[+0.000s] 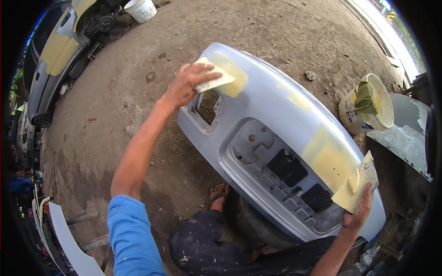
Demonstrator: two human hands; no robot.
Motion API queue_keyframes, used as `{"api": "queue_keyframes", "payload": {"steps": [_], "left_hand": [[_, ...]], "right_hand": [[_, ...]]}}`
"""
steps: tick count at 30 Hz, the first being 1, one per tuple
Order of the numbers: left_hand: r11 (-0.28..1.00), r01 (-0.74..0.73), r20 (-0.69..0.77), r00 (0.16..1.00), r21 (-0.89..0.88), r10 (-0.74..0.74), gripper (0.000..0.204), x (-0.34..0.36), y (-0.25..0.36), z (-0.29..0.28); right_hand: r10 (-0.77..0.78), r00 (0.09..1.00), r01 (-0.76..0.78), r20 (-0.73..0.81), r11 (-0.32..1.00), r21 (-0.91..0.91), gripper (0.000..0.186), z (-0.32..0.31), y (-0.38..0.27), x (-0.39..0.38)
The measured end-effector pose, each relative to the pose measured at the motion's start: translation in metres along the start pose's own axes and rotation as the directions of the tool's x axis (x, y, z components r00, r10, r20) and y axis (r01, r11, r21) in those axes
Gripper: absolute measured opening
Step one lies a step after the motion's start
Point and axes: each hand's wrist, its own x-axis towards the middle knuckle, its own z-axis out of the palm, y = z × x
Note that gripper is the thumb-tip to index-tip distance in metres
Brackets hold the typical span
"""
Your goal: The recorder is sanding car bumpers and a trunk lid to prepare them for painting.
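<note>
A grey car trunk lid [262, 99] lies across in front of me, with yellow filler patches on it. My left hand [185, 83] grips a flat cream putty spreader [222, 83] at the lid's far left end, over a filler patch [239, 78]. Near the lid's right end, my right hand [360, 210] holds up a thin putty board [367, 174], fingers hidden behind it. A lump of yellow putty [353, 182] sits on this board. Beside the board is a larger filler patch [327, 158] with small dark holes. The recessed middle of the lid has dark openings.
Past the lid's right side stands a white bucket [347, 110] with a green cloth [366, 98] over its rim. Next to it lies a scuffed grey panel [403, 133]. A tyre [258, 218] is beneath the lid. A filler-patched car [60, 50] and another bucket [142, 11] stand far left.
</note>
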Motion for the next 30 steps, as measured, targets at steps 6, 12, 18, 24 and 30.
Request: {"api": "queue_keyframes", "payload": {"steps": [6,12,18,24,30], "left_hand": [[0.999,-0.006,0.027,1.000,-0.052,0.008,0.038,0.040,-0.020,0.019],[0.999,-0.002,-0.059,0.998,-0.055,-0.001,0.037,0.009,-0.004,0.028],[0.999,0.029,-0.054,0.998,-0.015,-0.030,0.031,-0.047,0.004,0.030],[1.000,-0.010,-0.049,0.999,0.007,0.010,0.043,0.005,-0.003,0.001],[0.990,-0.127,0.024,0.991,-0.065,0.128,0.036,0.056,-0.022,0.013]], "right_hand": [[0.011,1.000,-0.011,-0.008,1.000,-0.002,0.039,0.002,0.003,0.004],[0.007,0.999,-0.007,-0.033,1.000,0.012,0.039,-0.003,0.001,0.003],[0.023,1.000,-0.023,-0.017,1.000,0.007,0.038,-0.003,-0.001,0.001],[0.001,1.000,-0.001,-0.023,1.000,0.004,0.039,0.002,0.001,0.002],[0.004,1.000,-0.004,-0.021,1.000,-0.002,0.038,0.000,0.003,0.003]]}}
